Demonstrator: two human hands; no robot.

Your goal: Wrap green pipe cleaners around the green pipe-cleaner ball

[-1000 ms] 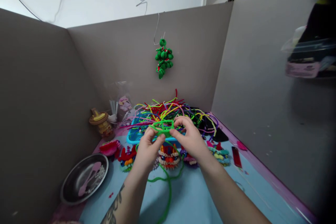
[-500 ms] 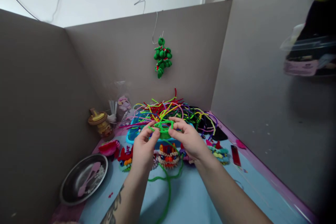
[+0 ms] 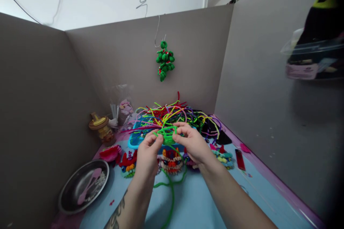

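Between my hands is a small frame of bent bright green pipe cleaners [image 3: 168, 139], held above the table. My left hand [image 3: 150, 146] pinches its left side between thumb and fingers. On the right edge, my right hand [image 3: 191, 141] has a similar pinch. Long green pipe-cleaner ends [image 3: 171, 193] trail down below the frame and curl over the blue table surface. Behind the hands, a blue tray [image 3: 131, 143] is heaped with loose pipe cleaners [image 3: 172, 111] of many colours.
Several colourful pipe-cleaner figures [image 3: 172, 162] stand in a row beneath my hands. A metal bowl [image 3: 63, 200] with a pink scoop [image 3: 90, 186] lies left. A green ornament [image 3: 165, 61] hangs on the back partition. A brown-yellow cup [image 3: 100, 127] stands back left; a red object [image 3: 240, 160] lies right.
The green frame has tipped slightly, so its lower band shows more. Both hands keep their pinch in nearly the same place. The whole view has shifted a little.
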